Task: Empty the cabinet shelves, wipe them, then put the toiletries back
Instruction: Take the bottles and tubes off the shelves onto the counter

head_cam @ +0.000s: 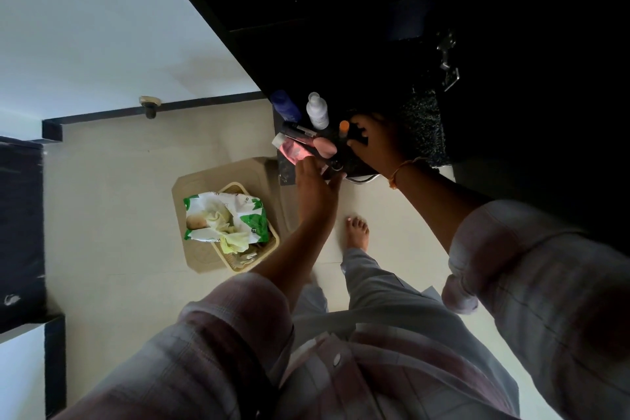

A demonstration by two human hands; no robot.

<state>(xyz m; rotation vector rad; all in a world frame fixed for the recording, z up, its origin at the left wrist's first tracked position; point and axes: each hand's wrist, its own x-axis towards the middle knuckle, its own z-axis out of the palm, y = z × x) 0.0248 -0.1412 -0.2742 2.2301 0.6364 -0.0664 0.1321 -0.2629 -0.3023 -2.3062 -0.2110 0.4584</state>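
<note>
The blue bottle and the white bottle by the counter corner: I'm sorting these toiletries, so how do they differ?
The blue bottle is dark blue and opaque; the white bottle is pale and looks translucent. The blue bottle sits nearest the counter's corner, the white bottle beside it, closer to the right hand. The white bottle shows a narrow neck and cap; the blue bottle's top looks rounded. Both stand upright, untouched by either hand.

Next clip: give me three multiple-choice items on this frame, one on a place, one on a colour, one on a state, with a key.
1. Where is the wipes pack?
A. In a basket on the floor
B. On the dark counter
C. In the left hand

2. What colour is the cap by the right hand?
A. Green
B. Orange
C. White

3. How does the clear bottle stand?
A. On its side
B. Upside down
C. Upright

Key: 1 A, the pack lies in the basket; 2 B, the cap is orange; 3 C, the bottle's cap points up.
</note>
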